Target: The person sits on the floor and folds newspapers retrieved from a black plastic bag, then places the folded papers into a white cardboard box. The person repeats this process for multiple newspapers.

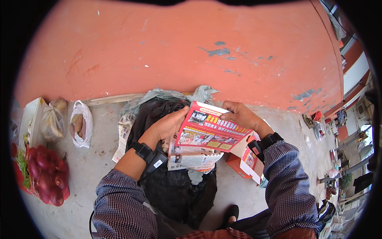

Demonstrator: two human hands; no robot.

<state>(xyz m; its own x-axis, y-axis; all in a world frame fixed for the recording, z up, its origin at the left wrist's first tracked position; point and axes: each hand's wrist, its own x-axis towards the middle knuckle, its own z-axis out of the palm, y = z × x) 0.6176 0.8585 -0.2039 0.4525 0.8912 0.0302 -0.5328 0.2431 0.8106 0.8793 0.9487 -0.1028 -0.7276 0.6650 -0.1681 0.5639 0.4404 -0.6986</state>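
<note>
A red printed flyer (213,127) is held up in front of me between both hands. My right hand (238,113) pinches its upper right edge between thumb and fingers. My left hand (173,122) lies along the flyer's left edge; its fingers are partly hidden, so its grip is unclear. Under the flyer, printed newspaper sheets (194,161) rest on a black plastic bag (179,191). Right of the bag stands an open red and white cardboard box (243,165), partly behind the flyer and my right wrist.
Along the left are a red mesh bag of onions (47,176), a white plastic bag with tubers (81,124), a clear knotted bag (54,119) and a white box (31,119). An orange-painted wall (179,50) rises ahead. Grey plastic sheeting (161,94) lies at its foot.
</note>
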